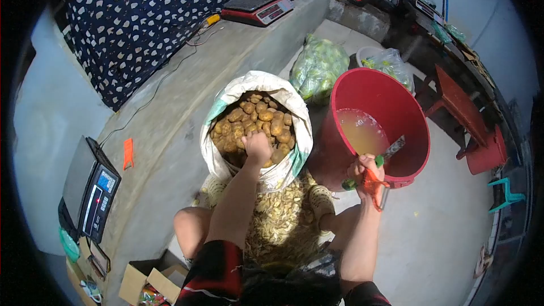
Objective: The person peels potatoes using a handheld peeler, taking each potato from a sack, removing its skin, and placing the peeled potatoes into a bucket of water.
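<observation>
My left hand [258, 147] reaches into an open white sack [303, 119] of brown potatoes [265, 115]. Its fingers curl down among them, and whatever lies under the fingertips is hidden. My right hand [367, 171] is closed by the near rim of a large red bucket [416, 130]. From that fist a knife [395, 146] with a green handle points over the bucket, and an orange peeler [374, 188] sticks out toward the wrist. Cloudy liquid [360, 127] lies inside the bucket. Peelings [277, 215] cover the floor between my feet.
Behind the sack stands a bag of green vegetables [320, 65], beside another clear bag [391, 67]. A red scale [258, 8] and a black scale [90, 190] rest on the concrete ledge [170, 102]. A red stool [462, 107] is at right, an open cardboard box [139, 283] at lower left.
</observation>
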{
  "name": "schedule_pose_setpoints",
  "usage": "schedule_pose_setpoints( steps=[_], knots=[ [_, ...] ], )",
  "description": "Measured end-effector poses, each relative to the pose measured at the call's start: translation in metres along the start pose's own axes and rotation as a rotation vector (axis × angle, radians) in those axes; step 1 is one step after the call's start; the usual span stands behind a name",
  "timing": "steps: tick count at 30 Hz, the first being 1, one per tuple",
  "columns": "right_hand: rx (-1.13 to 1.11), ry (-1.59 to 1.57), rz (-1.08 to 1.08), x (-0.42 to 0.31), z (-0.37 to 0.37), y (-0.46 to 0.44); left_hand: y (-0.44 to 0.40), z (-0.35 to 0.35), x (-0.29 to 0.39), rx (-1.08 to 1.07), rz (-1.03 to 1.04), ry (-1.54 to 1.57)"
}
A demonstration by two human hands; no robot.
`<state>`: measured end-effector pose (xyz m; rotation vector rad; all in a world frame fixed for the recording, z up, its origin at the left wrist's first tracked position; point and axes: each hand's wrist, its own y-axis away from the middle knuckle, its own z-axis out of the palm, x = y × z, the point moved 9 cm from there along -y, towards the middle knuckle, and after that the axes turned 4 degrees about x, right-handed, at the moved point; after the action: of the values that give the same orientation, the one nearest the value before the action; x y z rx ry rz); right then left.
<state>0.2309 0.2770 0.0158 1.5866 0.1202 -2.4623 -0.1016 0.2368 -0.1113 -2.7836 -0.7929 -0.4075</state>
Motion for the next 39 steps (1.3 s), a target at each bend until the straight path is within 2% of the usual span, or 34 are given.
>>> schedule_pose_setpoints(
  steps=[2, 3, 5, 6, 8, 9, 10, 11, 12, 13, 15, 18, 21, 23, 26, 30, 34, 36, 39],
  knots=[
    [0.074, 0.062, -0.010, 0.005, -0.007, 0.000, 0.002, -0.013, -0.014, 0.087, -0.075, 0.241],
    [0.079, 0.095, -0.035, 0.002, -0.004, 0.001, 0.003, -0.030, -0.018, 0.090, -0.067, 0.234],
    [0.061, 0.168, 0.009, 0.002, -0.001, 0.005, 0.016, -0.029, -0.013, -0.310, -0.242, 1.487],
    [0.039, 0.253, 0.054, 0.005, 0.003, 0.008, 0.023, -0.046, -0.012, -0.307, -0.237, 1.478],
    [0.029, 0.308, -0.010, -0.002, 0.020, 0.014, 0.041, -0.085, 0.017, -0.486, -0.124, 1.979],
    [0.022, 0.373, -0.070, -0.007, 0.031, 0.020, 0.052, -0.106, 0.026, -0.495, -0.112, 1.976],
    [0.050, 0.292, -0.090, 0.001, 0.035, 0.021, 0.065, -0.127, 0.043, -0.558, -0.083, 2.039],
    [-0.069, 0.350, -0.131, 0.011, 0.037, 0.016, 0.077, -0.139, 0.054, -0.619, -0.055, 2.104],
    [-0.090, 0.408, -0.137, 0.018, 0.038, 0.016, 0.088, -0.144, 0.062, -0.653, 0.058, 2.098],
    [-0.110, 0.463, -0.142, 0.017, 0.046, 0.020, 0.100, -0.149, 0.067, -0.658, 0.068, 2.098],
    [-0.101, 0.581, -0.169, 0.008, 0.059, 0.035, 0.122, -0.159, 0.071, -0.531, 0.126, 1.864],
    [-0.131, 0.736, -0.279, 0.016, 0.072, 0.048, 0.152, -0.173, 0.076, -0.573, 0.100, 2.056],
    [-0.311, 0.980, -0.434, 0.018, 0.103, 0.076, 0.169, -0.169, 0.068, -0.593, 0.102, 2.238],
    [-0.411, 1.178, -0.504, 0.026, 0.122, 0.098, 0.171, -0.167, 0.051, -0.349, 0.072, 2.108],
    [-0.468, 1.211, -0.602, 0.027, 0.142, 0.118, 0.177, -0.169, 0.043, -0.255, 0.075, 2.030],
    [-0.465, 1.244, -0.574, 0.036, 0.147, 0.117, 0.180, -0.171, 0.032, -0.139, 0.053, 1.914],
    [-0.457, 1.293, -0.644, 0.031, 0.153, 0.121, 0.180, -0.173, 0.024, -0.016, 0.060, 1.799],
    [-0.447, 1.301, -0.663, 0.034, 0.155, 0.120, 0.183, -0.176, 0.026, -0.061, 0.045, 1.782],
    [-0.396, 1.288, -0.553, 0.051, 0.137, 0.104, 0.183, -0.168, 0.023, -0.126, 0.015, 1.782]
  ],
)
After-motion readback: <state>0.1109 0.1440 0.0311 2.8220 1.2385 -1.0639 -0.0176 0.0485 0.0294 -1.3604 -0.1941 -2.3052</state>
